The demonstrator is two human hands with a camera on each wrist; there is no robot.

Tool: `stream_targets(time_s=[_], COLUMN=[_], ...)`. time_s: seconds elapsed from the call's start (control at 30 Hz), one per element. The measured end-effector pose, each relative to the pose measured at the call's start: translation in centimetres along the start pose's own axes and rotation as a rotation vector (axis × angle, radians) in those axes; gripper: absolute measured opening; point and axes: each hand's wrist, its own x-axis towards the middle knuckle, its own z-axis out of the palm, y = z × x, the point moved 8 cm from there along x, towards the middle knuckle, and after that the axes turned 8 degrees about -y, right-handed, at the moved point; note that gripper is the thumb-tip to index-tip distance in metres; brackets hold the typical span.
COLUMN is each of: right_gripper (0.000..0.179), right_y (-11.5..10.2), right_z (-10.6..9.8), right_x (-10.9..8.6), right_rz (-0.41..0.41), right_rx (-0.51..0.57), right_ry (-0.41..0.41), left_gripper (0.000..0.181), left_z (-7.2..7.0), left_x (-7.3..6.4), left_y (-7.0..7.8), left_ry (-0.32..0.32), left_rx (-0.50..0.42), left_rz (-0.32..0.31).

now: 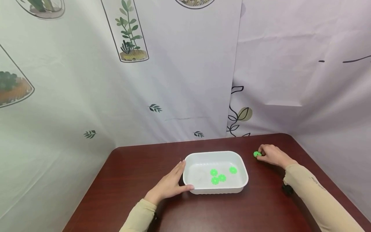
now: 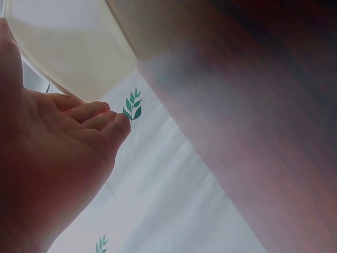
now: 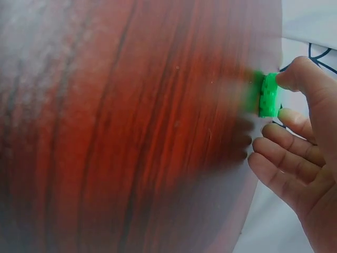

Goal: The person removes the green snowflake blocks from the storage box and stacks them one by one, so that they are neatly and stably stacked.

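Note:
A white rectangular dish (image 1: 218, 190) stands on the table with several bright green flower-shaped pieces (image 1: 222, 178) lying flat in it. My left hand (image 1: 171, 183) rests against the dish's left end, fingers extended along the side and thumb at the near left corner. To the right of the dish, my right hand (image 1: 273, 154) pinches a green flower-shaped piece (image 1: 257, 154) between thumb and index finger at the tabletop. In the right wrist view this green piece (image 3: 269, 95) looks thick from the side; whether it is a stack I cannot tell. The other fingers spread loosely below it.
The dark red-brown wooden table (image 1: 121, 180) reflects light. Behind and beside it hangs a pale cloth (image 1: 179, 80) printed with plants and leaves. A small black object (image 1: 287, 189) shows under the right sleeve (image 1: 316, 193).

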Motion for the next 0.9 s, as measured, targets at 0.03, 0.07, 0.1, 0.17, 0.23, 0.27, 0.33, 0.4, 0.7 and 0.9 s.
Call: stream_targets(time_s=[0.03,0.07,0.1,0.17,0.23,0.27,0.33,0.4,0.7,0.9], right_gripper=[0.022,0.022,0.023,0.026,0.028,0.029,0.032,0.035,0.053,0.062], right_y=[0.0,0.0,0.0,0.1,0.2,0.2,0.2,0.3,-0.9,-3.7], right_z=[0.0,0.0,0.0,-0.1,-0.1,-0.1,-0.2,-0.4,-4.4,-7.9], right_x=[0.0,0.0,0.0,0.0,-0.1,-0.2,-0.3,-0.4,0.4,1.4], right_rz=[0.0,0.001,0.002,0.005,0.008,0.008,0.009,0.01,0.043,0.01], right_rx=[0.002,0.003,0.007,0.007,0.007,0.008,0.008,0.013,0.077,0.107], right_ry=[-0.003,-0.006,-0.009,-0.008,-0.003,0.0,0.006,0.014,0.081,0.117], left_gripper=[0.109,0.11,0.11,0.11,0.109,0.109,0.109,0.109,0.11,0.11], left_z=[0.0,0.0,-0.1,0.0,-0.1,-0.1,0.0,0.0,0.2,0.2], left_x=[0.0,0.0,0.1,0.1,0.0,0.0,0.0,-0.1,-0.3,-0.1], left_y=[0.0,0.0,0.0,0.0,0.0,0.0,0.0,0.0,-0.1,-0.1], left_ry=[0.0,0.0,0.0,-0.001,0.001,0.002,-0.003,-0.01,-0.002,0.001], left_rx=[-0.001,-0.001,0.0,0.0,-0.004,-0.004,-0.004,-0.005,0.001,0.013], left_rz=[-0.003,-0.006,-0.007,-0.01,-0.009,-0.006,-0.01,-0.016,-0.004,0.003])
